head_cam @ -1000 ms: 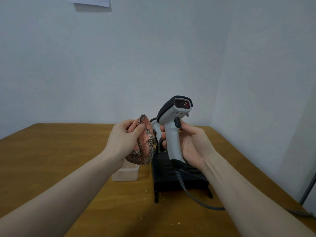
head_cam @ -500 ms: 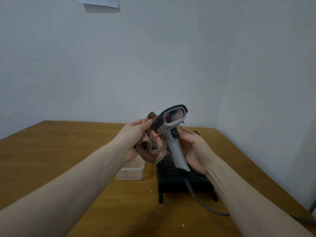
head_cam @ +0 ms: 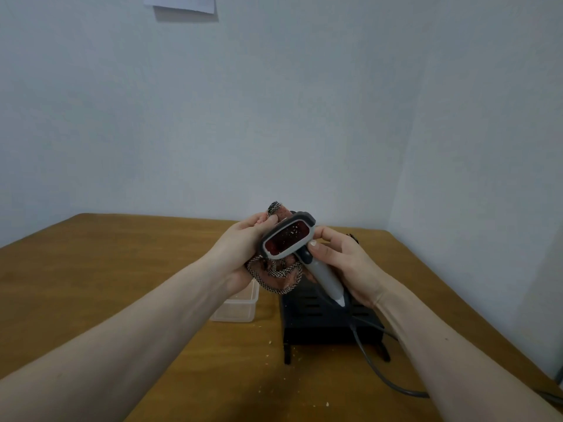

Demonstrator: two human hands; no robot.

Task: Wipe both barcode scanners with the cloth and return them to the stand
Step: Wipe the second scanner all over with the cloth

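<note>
Both grips above wooden table point(head_cam: 122, 269)

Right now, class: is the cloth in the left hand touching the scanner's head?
Touching. The head view shows the cloth bunched in the left hand pressed against the side of the scanner, with no gap between them.

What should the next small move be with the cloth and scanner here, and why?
Probably slide the cloth in the left hand up over the red window of the scanner, which the right hand grips by the handle. The cloth sits bunched beside and below the head, and pale specks show on the window.
</note>
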